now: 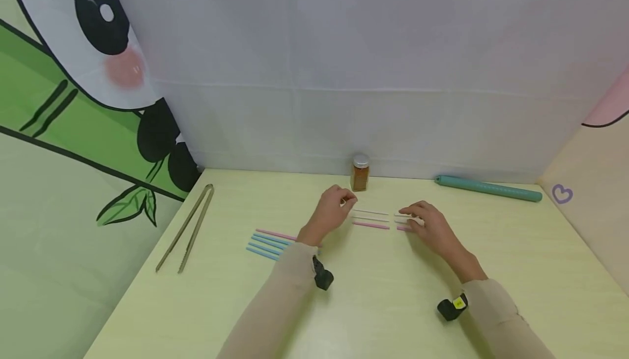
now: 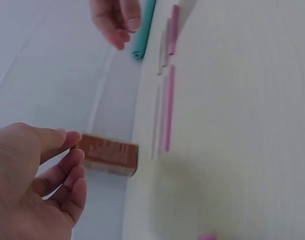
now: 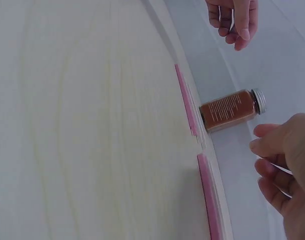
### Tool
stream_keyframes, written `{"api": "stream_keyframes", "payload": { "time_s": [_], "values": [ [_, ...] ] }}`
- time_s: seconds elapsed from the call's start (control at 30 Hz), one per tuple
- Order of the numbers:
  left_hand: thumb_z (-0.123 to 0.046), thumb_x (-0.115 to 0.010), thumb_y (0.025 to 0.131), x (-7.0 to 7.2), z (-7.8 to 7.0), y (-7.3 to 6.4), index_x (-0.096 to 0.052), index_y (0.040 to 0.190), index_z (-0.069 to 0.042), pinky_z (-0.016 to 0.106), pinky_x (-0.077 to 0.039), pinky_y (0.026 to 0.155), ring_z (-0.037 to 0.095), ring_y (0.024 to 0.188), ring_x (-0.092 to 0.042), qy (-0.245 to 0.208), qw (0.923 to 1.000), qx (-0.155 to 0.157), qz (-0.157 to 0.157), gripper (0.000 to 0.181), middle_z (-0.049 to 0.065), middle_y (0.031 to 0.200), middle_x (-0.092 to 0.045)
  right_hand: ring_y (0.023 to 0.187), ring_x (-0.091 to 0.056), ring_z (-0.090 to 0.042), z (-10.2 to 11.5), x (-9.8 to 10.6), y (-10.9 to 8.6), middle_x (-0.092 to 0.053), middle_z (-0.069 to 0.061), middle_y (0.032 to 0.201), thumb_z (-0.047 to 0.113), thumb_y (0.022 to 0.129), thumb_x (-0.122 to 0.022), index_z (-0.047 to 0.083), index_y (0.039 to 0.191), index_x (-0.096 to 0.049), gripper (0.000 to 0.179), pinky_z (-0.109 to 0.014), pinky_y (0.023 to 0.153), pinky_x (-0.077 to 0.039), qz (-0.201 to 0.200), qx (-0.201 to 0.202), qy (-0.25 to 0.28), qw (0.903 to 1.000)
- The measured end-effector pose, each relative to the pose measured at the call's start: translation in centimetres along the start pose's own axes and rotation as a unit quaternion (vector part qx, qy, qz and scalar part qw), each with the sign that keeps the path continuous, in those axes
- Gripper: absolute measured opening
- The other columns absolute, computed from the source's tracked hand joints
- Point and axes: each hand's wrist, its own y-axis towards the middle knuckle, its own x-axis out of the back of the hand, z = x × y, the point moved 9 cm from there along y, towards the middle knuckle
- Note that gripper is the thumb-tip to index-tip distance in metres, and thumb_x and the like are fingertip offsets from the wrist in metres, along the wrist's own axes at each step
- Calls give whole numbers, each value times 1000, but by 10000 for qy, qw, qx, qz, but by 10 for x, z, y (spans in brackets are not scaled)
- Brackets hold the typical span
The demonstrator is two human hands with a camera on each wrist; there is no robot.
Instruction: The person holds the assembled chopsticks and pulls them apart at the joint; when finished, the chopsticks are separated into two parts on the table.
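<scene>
My left hand (image 1: 332,210) hovers beside the left ends of a group of thin sticks, thumb and forefinger drawn close with nothing between them. That group has white sticks (image 1: 371,213) and a pink stick (image 1: 371,226) lying parallel. To its right lies a similar group with another pink stick (image 1: 403,229), partly hidden by my right hand (image 1: 432,229). The right hand is above those sticks, its fingers loosely bent and holding nothing. In the right wrist view, its thumb (image 3: 265,146) shows apart from the sticks. A jar (image 1: 360,176) of brown contents with a silver lid stands behind the left group.
Several blue sticks (image 1: 262,250) and a pink stick (image 1: 275,234) lie partly beneath my left forearm's line of view. Metal tongs (image 1: 195,233) rest at the table's left. A teal rod (image 1: 488,187) lies along the back right edge, before a white cloth backdrop (image 1: 417,130).
</scene>
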Motion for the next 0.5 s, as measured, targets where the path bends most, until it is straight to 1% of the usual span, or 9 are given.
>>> {"api": "stream_keyframes", "payload": {
  "time_s": [0.07,0.13,0.27,0.37,0.43,0.5],
  "values": [
    [-17,-56,98,20,7,-4,-70,103,-5,31,-47,79,19,87,-55,-34,10000,-1,47,19,8,95,-62,96,-58,-27,8,-4,5,-61,-11,108,-3,88,-63,3,114,-67,27,-48,81,-50,73,-25,89,9999],
    [-16,-56,97,39,19,-11,-70,102,-5,31,-47,77,18,85,-56,32,10000,27,71,19,7,94,-63,96,-57,-27,17,-10,10,-61,-10,110,-1,88,-63,4,115,-66,27,-47,82,-50,128,-8,172,9998],
    [-17,-57,97,68,54,-29,-70,104,-4,33,-47,76,18,84,-55,209,9992,256,202,20,7,95,-65,98,-58,-27,33,-25,17,-61,-9,110,2,89,-64,5,117,-65,27,-44,83,-50,234,72,346,9991],
    [-19,-56,97,84,83,-46,-70,106,-4,35,-47,78,18,86,-56,268,9978,499,331,22,7,98,-65,98,-59,-27,46,-40,20,-62,-10,109,2,89,-65,3,117,-65,28,-43,83,-50,307,181,477,9982],
    [-20,-56,98,91,102,-58,-69,107,-5,36,-47,79,18,88,-56,258,9970,619,397,22,7,99,-66,96,-60,-26,54,-49,22,-62,-10,109,3,89,-65,2,117,-65,28,-42,82,-52,326,240,594,9974],
    [-21,-55,98,98,117,-69,-68,109,-5,38,-48,81,19,92,-58,175,9962,715,468,23,7,103,-66,94,-60,-24,62,-58,24,-62,-11,108,3,89,-65,1,116,-65,27,-41,82,-52,301,303,750,9963]
  ]
}}
